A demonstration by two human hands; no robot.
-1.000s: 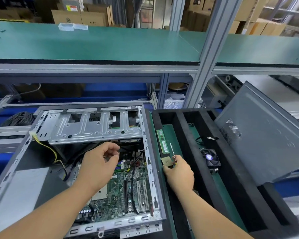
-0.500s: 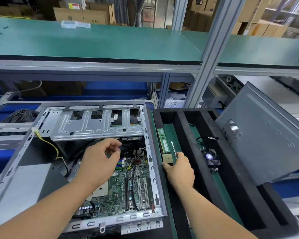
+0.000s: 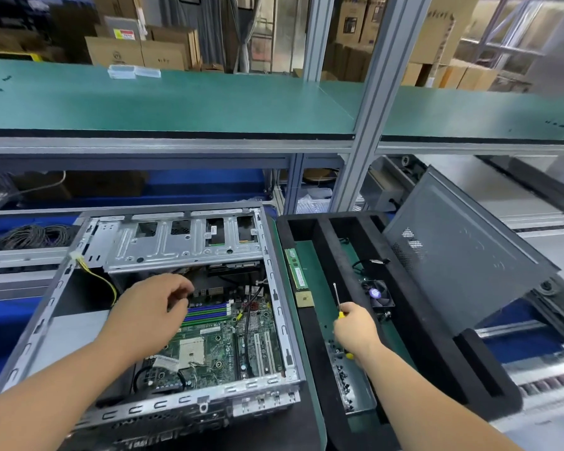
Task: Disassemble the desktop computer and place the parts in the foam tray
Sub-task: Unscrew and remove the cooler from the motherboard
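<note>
Here, a person works over an opened desktop computer lying on its side on the counter, its motherboard exposed beneath a silver drive cage. The left hand reaches inside the case, fingers curled together near the upper edge of the board; whether they pinch anything cannot be told. Just beside the case sits the black foam tray. The right hand hovers over its left compartment, fingers wrapped round a yellow-handled screwdriver whose shaft points away from the person. A memory stick and a processor chip lie in that compartment; a small fan rests in the next. The grey side panel leans tilted on the tray's right side.
</note>
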